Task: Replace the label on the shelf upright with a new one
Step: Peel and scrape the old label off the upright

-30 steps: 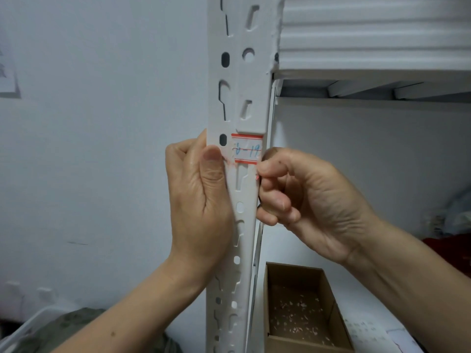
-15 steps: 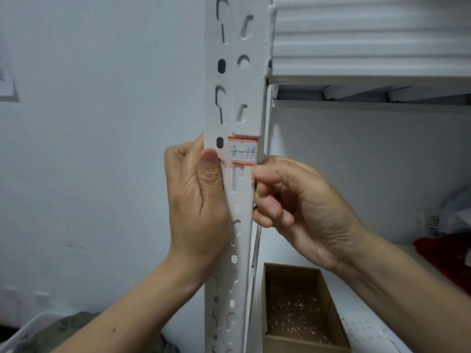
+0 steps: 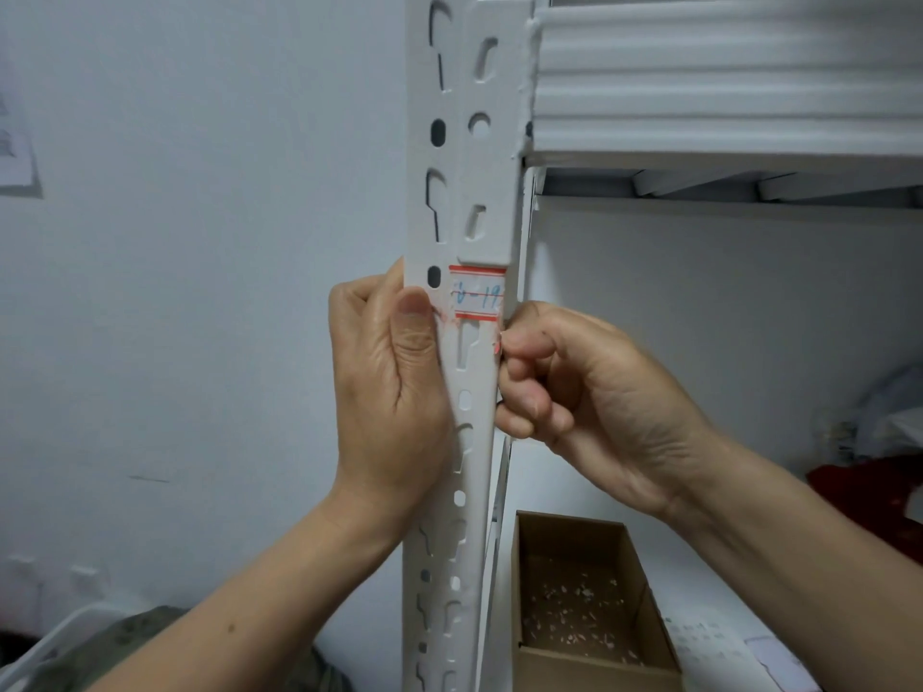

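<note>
Red-bordered label (image 3: 477, 294) with blue handwriting, stuck across the front of the white shelf upright (image 3: 469, 142), just below the overlapping plate. Left hand (image 3: 394, 392) clamped round the upright's left edge, thumb flat on the label's left end, beside a pink smear of torn paper. Right hand (image 3: 574, 387) curled at the right edge, fingertips seemingly pinching a red scrap at the label's lower right corner. Probably the peeling of the old one, not yet done. Brace the upright firmly with the left, lift the thumb off the paper before pulling, then draw the pinched corner leftward, low and slow along the metal, to avoid tearing. Pick off leftover shreds and drop them into the cardboard box (image 3: 584, 606) below on the right
</note>
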